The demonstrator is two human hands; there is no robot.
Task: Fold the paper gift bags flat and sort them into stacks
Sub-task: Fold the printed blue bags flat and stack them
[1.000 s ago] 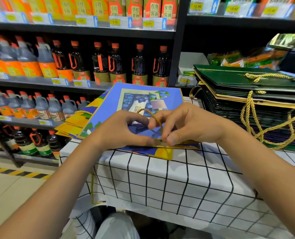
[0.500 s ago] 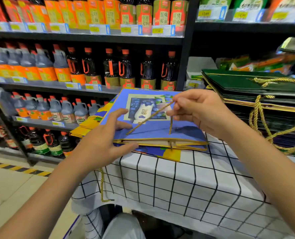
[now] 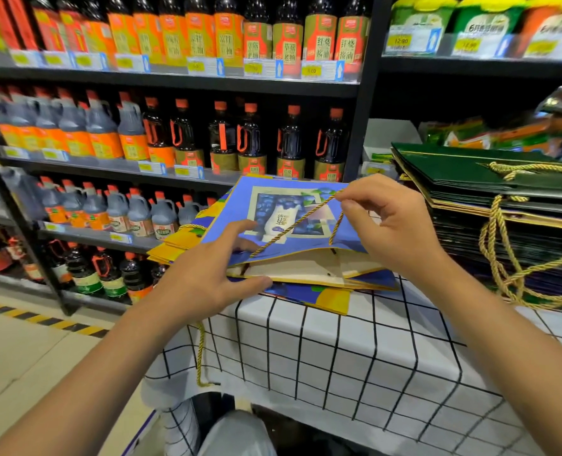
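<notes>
head view: right hand [image 3: 388, 225] has lifted the cord [image 3: 292, 225], grip pinching it. left hand [image 3: 207, 278], released, now steadies the blue bag [image 3: 233, 209] on the worktop [image 3: 338, 350] stack. mouth gaping, not flat yet.

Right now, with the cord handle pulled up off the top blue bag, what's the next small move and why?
Probably lower the right hand and lay the gold cord handle flat on the blue bag. The right hand's fingers pinch the cord taut above the bag, the bag's mouth gapes slightly, and the left hand rests at its near edge, ready to press it shut.
</notes>
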